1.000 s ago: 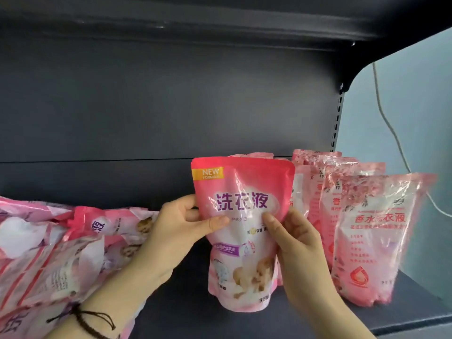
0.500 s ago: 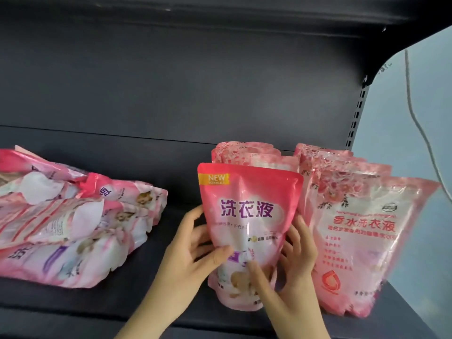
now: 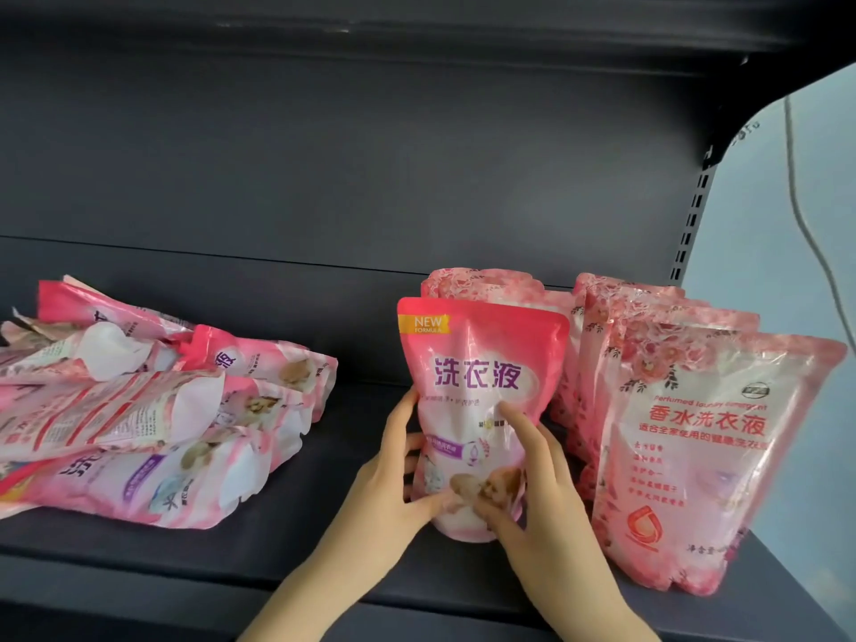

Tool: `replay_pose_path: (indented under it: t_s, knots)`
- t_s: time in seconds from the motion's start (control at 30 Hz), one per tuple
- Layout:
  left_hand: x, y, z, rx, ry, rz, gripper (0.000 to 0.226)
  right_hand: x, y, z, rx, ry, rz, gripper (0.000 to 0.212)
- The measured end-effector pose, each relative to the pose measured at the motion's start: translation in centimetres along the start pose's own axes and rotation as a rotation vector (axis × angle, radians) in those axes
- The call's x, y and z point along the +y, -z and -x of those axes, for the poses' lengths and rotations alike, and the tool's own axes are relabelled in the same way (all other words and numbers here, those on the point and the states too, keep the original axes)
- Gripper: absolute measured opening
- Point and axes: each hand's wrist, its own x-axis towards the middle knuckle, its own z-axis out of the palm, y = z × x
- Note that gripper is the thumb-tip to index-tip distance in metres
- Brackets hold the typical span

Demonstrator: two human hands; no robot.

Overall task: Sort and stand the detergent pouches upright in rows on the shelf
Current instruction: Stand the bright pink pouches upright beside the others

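Observation:
A pink detergent pouch [image 3: 477, 373] with a "NEW" label stands upright on the dark shelf [image 3: 324, 539], in front of other upright floral pouches [image 3: 477, 282]. My left hand [image 3: 393, 484] grips its lower left side, thumb across the bottom front. My right hand [image 3: 537, 484] grips its lower right side, with a finger up the front. To the right stands a row of upright floral pouches [image 3: 695, 433]. A pile of pouches [image 3: 153, 424] lies flat on the left.
The shelf's dark back panel [image 3: 370, 178] rises behind, with another shelf overhead. A slotted upright [image 3: 690, 215] marks the right end, and a cable [image 3: 806, 215] hangs on the pale wall beyond. Bare shelf shows between pile and held pouch.
The pouch has come down from mid-air to stand on the shelf. Both hands slid from its middle to its lower part. The view shifted right and down.

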Motion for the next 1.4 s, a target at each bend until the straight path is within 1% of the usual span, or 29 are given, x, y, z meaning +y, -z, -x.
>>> replay_pose_path:
  t_s: [0.27,0.37,0.43,0.53,0.6,0.73,0.87,0.93,1.0,1.1,1.4]
  knots:
    - [-1.1,0.1,-1.4,-0.007,-0.025,-0.01,0.105,1.3,-0.5,-1.4,0.013,0.021,-0.006,0.09]
    - [-1.1,0.5,-1.3,-0.027,-0.022,-0.006,0.106,1.4,-0.4,-1.2,0.007,0.008,0.017,0.089]
    - [-0.7,0.7,-1.2,-0.009,-0.026,0.01,0.103,1.2,-0.3,-1.0,0.018,0.01,0.034,0.09]
    - [-0.1,0.8,-1.5,0.044,-0.109,-0.011,0.099,0.9,-0.3,-1.0,0.04,0.01,0.056,0.095]
    - [0.3,0.6,-1.9,0.034,-0.158,-0.032,0.094,0.7,-0.4,-1.2,0.024,-0.002,0.055,0.093]
    - [0.1,0.1,-2.4,0.033,-0.161,-0.033,0.092,0.7,-0.7,-1.4,0.025,-0.003,0.134,0.091]
    - [-0.1,0.2,-2.6,0.041,-0.162,-0.094,0.091,1.1,-0.5,-1.7,0.085,0.038,0.263,0.093]
    - [0.0,0.6,-2.7,0.04,-0.162,-0.127,0.088,1.2,-0.3,-1.8,0.125,0.052,0.303,0.09]
    - [0.3,1.2,-2.6,0.04,-0.168,-0.184,0.085,1.0,-0.1,-2.0,0.131,0.048,0.292,0.084]
    - [0.8,1.8,-2.7,0.037,-0.168,-0.265,0.083,0.5,0.0,-2.4,0.113,0.045,0.246,0.082]
    - [0.3,2.5,-2.9,-0.01,-0.198,-0.295,0.08,-1.2,-0.3,-1.8,0.074,-0.042,0.25,0.08]
